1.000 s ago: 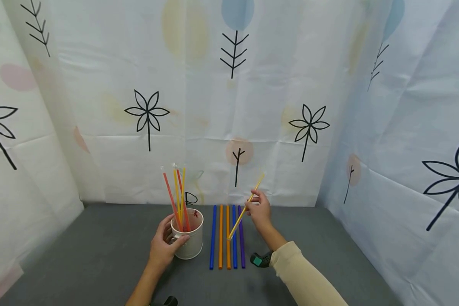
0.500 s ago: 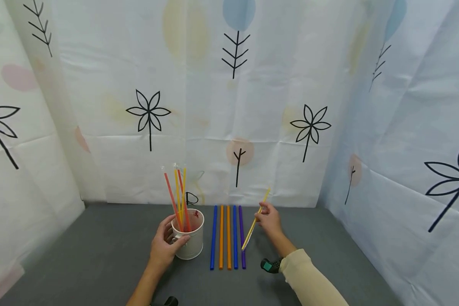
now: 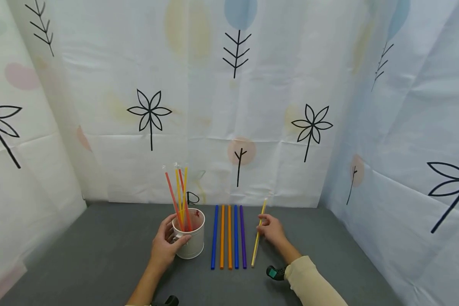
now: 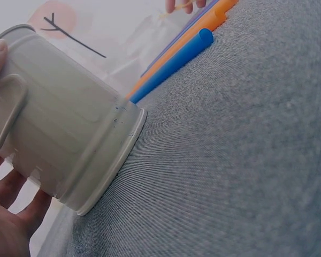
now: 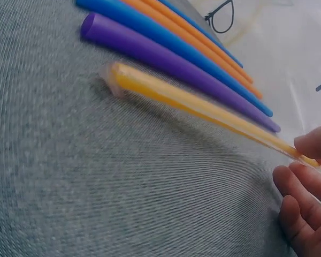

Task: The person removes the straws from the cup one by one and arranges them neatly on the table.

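My left hand (image 3: 166,245) grips a white metal mug (image 3: 195,245) by its left side, thumb at the near rim and fingers round the wall; its wire handle (image 4: 13,115) shows in the left wrist view. Wrapped red straws (image 3: 171,191) and yellow straws (image 3: 178,187) lean inside the mug, lower ends partly hidden. A yellow straw (image 5: 203,110) in clear film is pinched near its far end between thumb and fingers of my right hand (image 3: 274,231). This straw slants slightly, its near end low over the cloth, just right of a purple straw (image 3: 243,240).
Left of the purple straw, side by side on the grey tabletop (image 3: 99,255), lie a blue straw (image 3: 236,240), two orange straws (image 3: 222,240) and another blue straw (image 3: 214,240). A white patterned curtain (image 3: 206,106) stands behind and at both sides.
My right hand has moved right and down with the yellow straw, from above the row to beside the purple straw, and the straw has turned steeper. The left hand still holds the mug.
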Action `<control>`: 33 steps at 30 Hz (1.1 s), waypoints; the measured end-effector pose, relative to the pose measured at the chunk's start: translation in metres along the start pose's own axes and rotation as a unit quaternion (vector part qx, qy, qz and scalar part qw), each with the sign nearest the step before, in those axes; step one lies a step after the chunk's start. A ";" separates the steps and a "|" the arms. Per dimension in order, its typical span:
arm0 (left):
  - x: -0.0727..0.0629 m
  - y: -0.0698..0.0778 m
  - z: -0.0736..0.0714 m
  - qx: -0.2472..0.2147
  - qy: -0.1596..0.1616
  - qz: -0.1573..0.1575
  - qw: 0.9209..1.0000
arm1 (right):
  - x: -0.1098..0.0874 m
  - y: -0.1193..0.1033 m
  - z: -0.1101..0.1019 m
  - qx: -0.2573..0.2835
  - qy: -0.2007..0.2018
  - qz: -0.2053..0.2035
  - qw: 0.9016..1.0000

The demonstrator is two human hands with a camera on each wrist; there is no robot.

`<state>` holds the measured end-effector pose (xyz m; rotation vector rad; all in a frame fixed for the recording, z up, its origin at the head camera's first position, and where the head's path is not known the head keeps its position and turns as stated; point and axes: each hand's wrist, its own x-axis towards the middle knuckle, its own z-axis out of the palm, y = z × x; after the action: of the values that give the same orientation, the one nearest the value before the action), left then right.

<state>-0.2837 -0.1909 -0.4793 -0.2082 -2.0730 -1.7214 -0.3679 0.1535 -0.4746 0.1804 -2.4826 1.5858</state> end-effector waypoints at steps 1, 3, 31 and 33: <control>0.000 0.000 0.000 0.000 0.000 0.000 1.000 | 0.000 0.001 0.000 -0.003 -0.006 0.000 1.000; 0.000 0.000 0.000 0.002 -0.002 -0.001 1.000 | 0.000 0.002 0.001 -0.011 -0.015 0.000 1.000; 0.000 -0.001 -0.001 0.015 -0.003 0.006 1.000 | -0.007 0.005 0.004 -0.225 -0.045 -0.116 0.966; 0.000 -0.001 -0.001 0.012 -0.004 0.005 1.000 | -0.007 0.006 0.003 -0.239 -0.051 -0.122 0.962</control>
<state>-0.2835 -0.1920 -0.4801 -0.2175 -2.0946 -1.6907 -0.3625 0.1531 -0.4827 0.4819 -2.7064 0.8723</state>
